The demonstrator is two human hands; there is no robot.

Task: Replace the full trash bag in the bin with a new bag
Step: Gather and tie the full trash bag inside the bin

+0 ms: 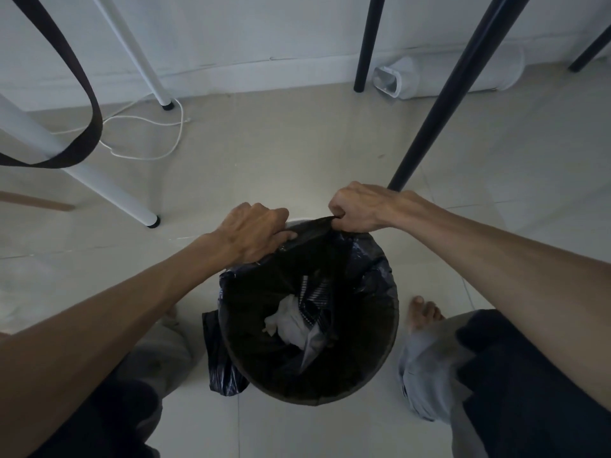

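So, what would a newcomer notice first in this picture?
First, the two hands in the middle: the left hand and right hand each grip the far edge of the black bag in the round bin. Next, white crumpled paper lies inside the bag. Bare toes show right of the bin.

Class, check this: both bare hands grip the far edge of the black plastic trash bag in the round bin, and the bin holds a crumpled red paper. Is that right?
One detail is wrong. In the head view, the crumpled paper inside the round dark bin is white, not red. The rest holds: the left hand and right hand both grip the far edge of the black plastic trash bag.
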